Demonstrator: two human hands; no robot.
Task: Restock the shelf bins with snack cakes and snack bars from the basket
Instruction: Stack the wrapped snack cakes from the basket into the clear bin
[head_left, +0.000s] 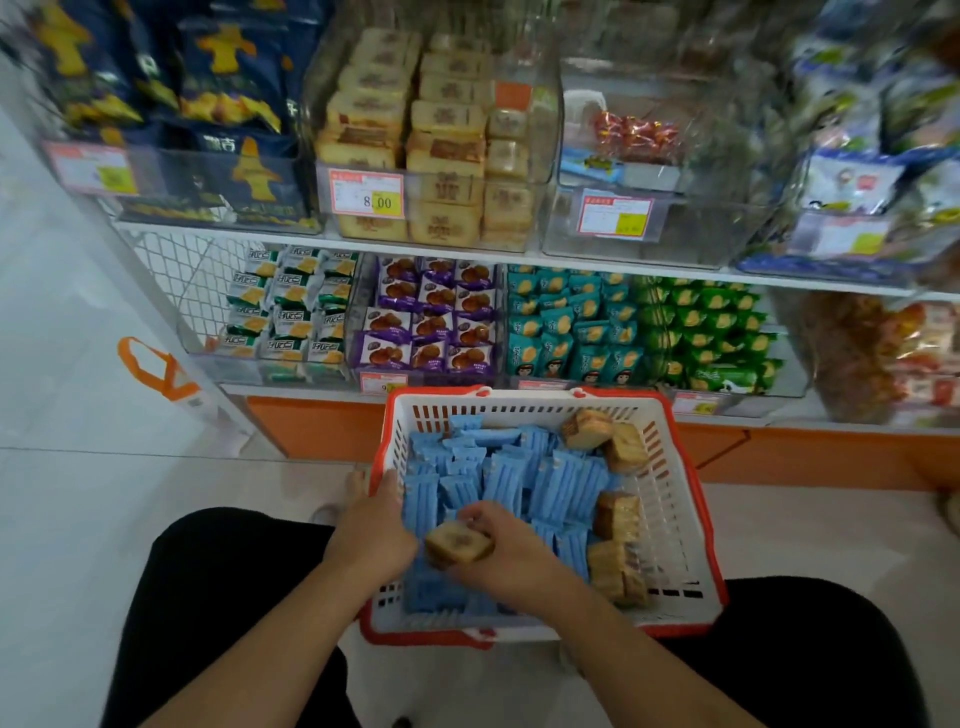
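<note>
A: Where's the snack cake (459, 543)?
B: Pinched in the right hand (511, 558) over the basket (675, 499); long axis crosswise; left hand (375, 538) touching it, grip unclear.
A: Its bin?
B: Cake bin (415, 150) up and ahead, slightly left; tag (367, 193) reads 8.00; other print blurred.

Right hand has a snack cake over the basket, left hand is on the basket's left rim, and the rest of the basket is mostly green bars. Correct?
Not quite: the head view shows blue bars, not green. The rest holds: right hand grips a snack cake over the basket, left hand at its left rim.
</note>
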